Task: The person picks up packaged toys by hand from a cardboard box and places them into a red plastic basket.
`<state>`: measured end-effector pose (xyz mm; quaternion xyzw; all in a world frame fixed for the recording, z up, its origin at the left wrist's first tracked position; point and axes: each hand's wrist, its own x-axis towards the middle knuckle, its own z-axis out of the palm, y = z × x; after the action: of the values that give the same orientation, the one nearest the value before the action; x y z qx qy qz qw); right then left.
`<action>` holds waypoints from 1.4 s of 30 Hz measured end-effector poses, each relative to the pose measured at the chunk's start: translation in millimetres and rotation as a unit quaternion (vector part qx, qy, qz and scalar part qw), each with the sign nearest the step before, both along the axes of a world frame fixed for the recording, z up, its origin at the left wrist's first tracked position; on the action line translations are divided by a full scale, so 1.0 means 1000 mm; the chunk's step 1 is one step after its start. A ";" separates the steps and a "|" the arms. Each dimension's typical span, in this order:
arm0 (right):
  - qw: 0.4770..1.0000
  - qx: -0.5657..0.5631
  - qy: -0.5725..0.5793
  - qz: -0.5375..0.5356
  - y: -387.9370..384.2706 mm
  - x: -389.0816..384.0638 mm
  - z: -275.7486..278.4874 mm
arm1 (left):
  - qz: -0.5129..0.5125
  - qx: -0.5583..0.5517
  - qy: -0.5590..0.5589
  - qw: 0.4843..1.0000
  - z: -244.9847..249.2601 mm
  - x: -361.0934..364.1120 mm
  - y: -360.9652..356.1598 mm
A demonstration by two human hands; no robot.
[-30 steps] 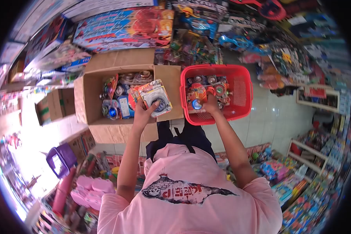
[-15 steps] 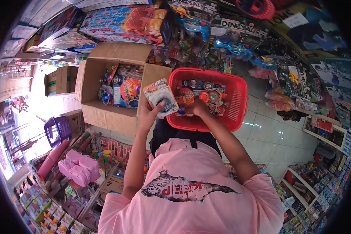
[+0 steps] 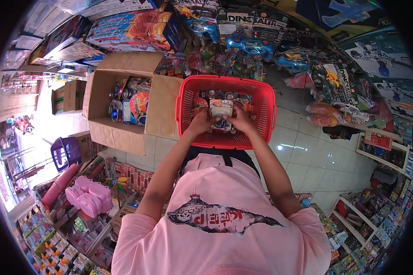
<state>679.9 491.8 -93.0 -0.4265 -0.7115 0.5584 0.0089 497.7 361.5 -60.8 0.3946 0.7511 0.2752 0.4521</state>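
A red plastic basket (image 3: 260,98) stands in front of me with several packaged toys inside. Over its middle, a carded toy pack (image 3: 221,110) is held from both sides. My left hand (image 3: 201,123) grips its left edge, and my right hand (image 3: 240,120) has hold of the right edge, thumbs toward each other on the front. To the left of the basket stands an open cardboard box (image 3: 117,137) with more carded toys (image 3: 140,103) in it.
Packaged dinosaur toys (image 3: 250,43) line the far side behind the basket. Boxed toys (image 3: 133,30) are stacked behind the cardboard box. A purple basket (image 3: 65,152) and pink cases (image 3: 89,197) are at the left. White shelf frames (image 3: 353,222) stand at the lower right.
My left hand has carried the pack from beside the box to over the red basket. My right hand has come out from among the toys and taken its other side. The view has shifted slightly.
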 end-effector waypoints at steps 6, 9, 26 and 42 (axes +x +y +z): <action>0.979 0.108 -0.132 0.114 -0.022 -0.003 -0.013 | -0.147 -0.036 0.115 0.982 -0.074 0.016 -0.014; 0.961 0.133 -0.219 0.099 -0.026 -0.011 0.015 | -0.086 0.025 0.170 0.981 -0.058 0.029 -0.018; 0.878 0.217 0.095 -0.416 0.109 0.136 0.012 | 0.252 0.205 0.221 0.919 0.035 -0.042 -0.070; 0.983 -0.162 -0.090 0.017 -0.060 0.158 -0.127 | 0.384 -0.309 -0.207 0.845 -0.146 0.021 -0.356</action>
<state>838.4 431.4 -220.3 -0.4581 -0.6168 0.6260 -0.1339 518.4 6.0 -206.4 -0.1512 0.7776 0.2560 0.5541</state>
